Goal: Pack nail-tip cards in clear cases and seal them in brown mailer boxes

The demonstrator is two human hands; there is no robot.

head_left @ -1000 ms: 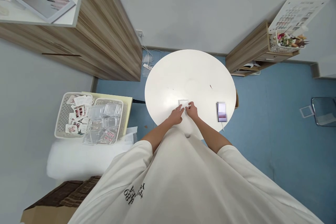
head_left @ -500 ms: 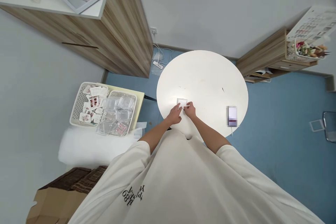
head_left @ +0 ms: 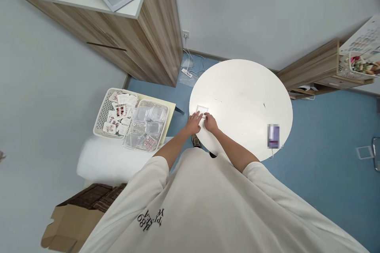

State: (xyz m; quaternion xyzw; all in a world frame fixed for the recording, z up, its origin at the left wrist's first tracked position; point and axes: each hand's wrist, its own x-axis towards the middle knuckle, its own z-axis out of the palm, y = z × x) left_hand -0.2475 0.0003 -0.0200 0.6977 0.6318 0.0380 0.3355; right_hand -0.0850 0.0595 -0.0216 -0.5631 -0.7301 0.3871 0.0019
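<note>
A small clear plastic box (head_left: 202,108), square and shallow, lies on the white round table (head_left: 240,87) near its left edge. My left hand (head_left: 193,123) rests at the box's near left side, fingers stretched out and lying against its edge. At the near right corner, my right hand (head_left: 211,123) has its fingers bent and closed on the box's edge. The fingers cover the near side of the box, and whatever is inside is too small to make out.
A blurred purple-and-white object (head_left: 273,136) sits at the table's right. To the left, a white basket (head_left: 101,116) of printed cards stands beside another basket (head_left: 166,126) of clear plastic boxes. Below them are a white roll (head_left: 103,160) and a cardboard box (head_left: 71,221).
My view has shifted, so the surroundings appear further right. Both hands and the plastic box have moved left on the table, closer to its edge. A shoe now shows below.
</note>
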